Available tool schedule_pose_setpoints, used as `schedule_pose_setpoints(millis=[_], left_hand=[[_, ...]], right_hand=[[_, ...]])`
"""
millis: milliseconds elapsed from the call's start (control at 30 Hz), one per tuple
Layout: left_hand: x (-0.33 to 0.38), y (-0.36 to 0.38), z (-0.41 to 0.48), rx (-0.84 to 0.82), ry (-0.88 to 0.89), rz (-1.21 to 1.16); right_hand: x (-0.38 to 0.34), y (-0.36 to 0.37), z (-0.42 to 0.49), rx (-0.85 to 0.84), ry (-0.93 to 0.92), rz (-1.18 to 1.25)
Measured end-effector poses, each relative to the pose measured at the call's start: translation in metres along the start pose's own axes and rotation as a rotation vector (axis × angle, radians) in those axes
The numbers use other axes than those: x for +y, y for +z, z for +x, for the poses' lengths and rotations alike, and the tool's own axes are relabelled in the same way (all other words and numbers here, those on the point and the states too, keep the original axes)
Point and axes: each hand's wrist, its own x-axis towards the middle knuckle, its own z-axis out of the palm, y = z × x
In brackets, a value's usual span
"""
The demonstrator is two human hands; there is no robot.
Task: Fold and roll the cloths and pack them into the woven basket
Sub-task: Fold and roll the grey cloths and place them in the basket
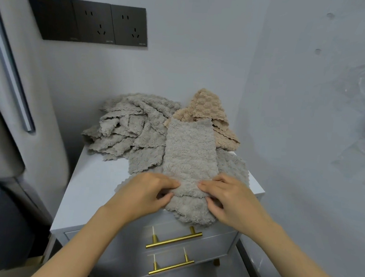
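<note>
Left hand [150,190], right hand [229,198] both pinch cloth [190,156] near end.
Long axis runs straight away from hands, both equally near; pile [130,130] beyond left hand. Basket not visible.

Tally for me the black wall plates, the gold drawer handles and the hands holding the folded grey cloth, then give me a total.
Black wall plates: 3
Gold drawer handles: 2
Hands pinching the folded grey cloth, left hand and right hand: 2
Total: 7
</note>
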Motion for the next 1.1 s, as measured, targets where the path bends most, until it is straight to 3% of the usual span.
schedule_pose_setpoints(millis=[233, 467, 567, 700, 833, 1000, 1100], left_hand=[[-0.007, 0.003, 0.004, -0.023, -0.223, -0.127], [-0.006, 0.004, 0.017, 0.107, -0.655, -0.611], [-0.008, 0.010, 0.023, 0.136, -0.737, -0.571], [-0.011, 0.017, 0.032, 0.181, -0.823, -0.466], [-0.007, 0.018, 0.035, 0.228, -0.726, -0.145], [-0.001, 0.028, 0.036, 0.297, -0.239, 0.071], [0.004, 0.029, 0.038, 0.282, -0.095, 0.119]], right_hand=[[0.008, -0.006, -0.003, -0.016, 0.121, -0.023], [0.024, -0.003, 0.008, -0.059, 0.547, 0.419], [0.028, 0.002, 0.018, -0.036, 0.628, 0.492], [0.032, 0.010, 0.025, -0.015, 0.712, 0.414], [0.029, 0.014, 0.024, 0.048, 0.601, 0.172], [0.021, 0.011, 0.026, 0.213, 0.260, -0.003], [0.013, 0.015, 0.026, 0.126, 0.054, -0.163]])
